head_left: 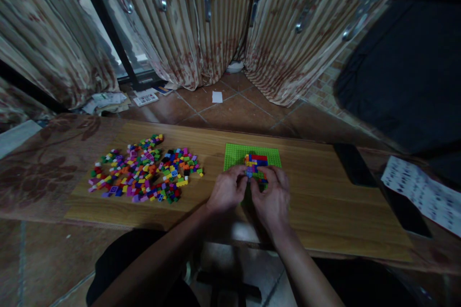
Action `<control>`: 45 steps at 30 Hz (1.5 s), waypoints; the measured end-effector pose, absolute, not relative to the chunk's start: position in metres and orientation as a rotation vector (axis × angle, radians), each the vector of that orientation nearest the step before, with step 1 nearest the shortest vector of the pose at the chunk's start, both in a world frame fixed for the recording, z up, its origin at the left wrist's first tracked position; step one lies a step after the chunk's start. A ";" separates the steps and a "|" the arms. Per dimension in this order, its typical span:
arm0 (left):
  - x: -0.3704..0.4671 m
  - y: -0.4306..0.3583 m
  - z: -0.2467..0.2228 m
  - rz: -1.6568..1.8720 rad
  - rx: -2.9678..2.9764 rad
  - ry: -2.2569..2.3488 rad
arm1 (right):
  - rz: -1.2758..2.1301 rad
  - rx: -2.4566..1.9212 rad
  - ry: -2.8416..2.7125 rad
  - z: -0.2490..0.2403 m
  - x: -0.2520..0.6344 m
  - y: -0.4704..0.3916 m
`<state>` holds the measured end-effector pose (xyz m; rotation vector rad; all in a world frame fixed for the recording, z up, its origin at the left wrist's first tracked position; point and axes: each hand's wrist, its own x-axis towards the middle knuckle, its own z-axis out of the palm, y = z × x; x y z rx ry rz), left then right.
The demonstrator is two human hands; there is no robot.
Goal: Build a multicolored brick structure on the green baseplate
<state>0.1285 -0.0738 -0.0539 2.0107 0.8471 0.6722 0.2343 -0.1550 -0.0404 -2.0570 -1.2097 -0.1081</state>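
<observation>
A green studded baseplate lies on the wooden board, with a small structure of red, blue, orange and purple toy bricks on it. My left hand is at the structure's near left side, its thumb and fingers closed round a small bluish brick. From the right, my right hand reaches to the same spot, its fingers curled and pressed against the bricks. Whether the right fingertips grip a brick of their own is hidden. The near part of the baseplate is covered by my hands.
A wide pile of loose coloured bricks spreads over the left of the wooden board. On the right lie a dark phone-like slab, another dark flat slab and a printed sheet. Curtains hang beyond.
</observation>
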 end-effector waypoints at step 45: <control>0.137 -0.065 -0.061 0.701 1.274 0.902 | 0.287 -1.834 -0.731 -0.066 0.261 -0.132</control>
